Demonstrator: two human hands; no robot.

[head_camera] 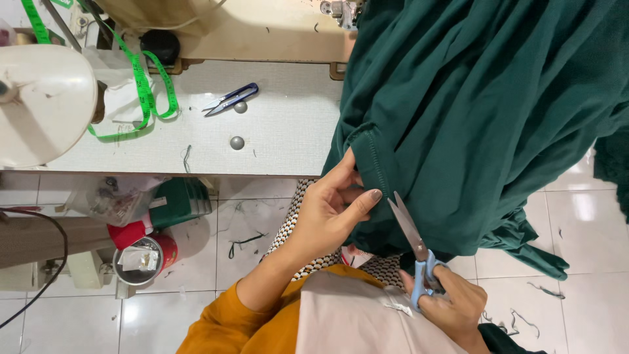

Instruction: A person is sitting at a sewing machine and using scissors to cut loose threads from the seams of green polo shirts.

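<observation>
A large dark green garment (472, 111) drapes from the sewing table down over my lap. My left hand (331, 210) pinches its hemmed edge (375, 164) between thumb and fingers. My right hand (449, 301) grips blue-handled scissors (416, 252), blades slightly parted and pointing up at the fabric just right of my left thumb. The blade tips touch or nearly touch the green cloth.
The white sewing table (275, 137) carries small purple thread snips (230, 99), a green measuring tape (141, 85) and a white lamp (42, 105). A red tin (141, 259) with scraps and green cloth pieces (180, 200) sit on the tiled floor, with thread bits around.
</observation>
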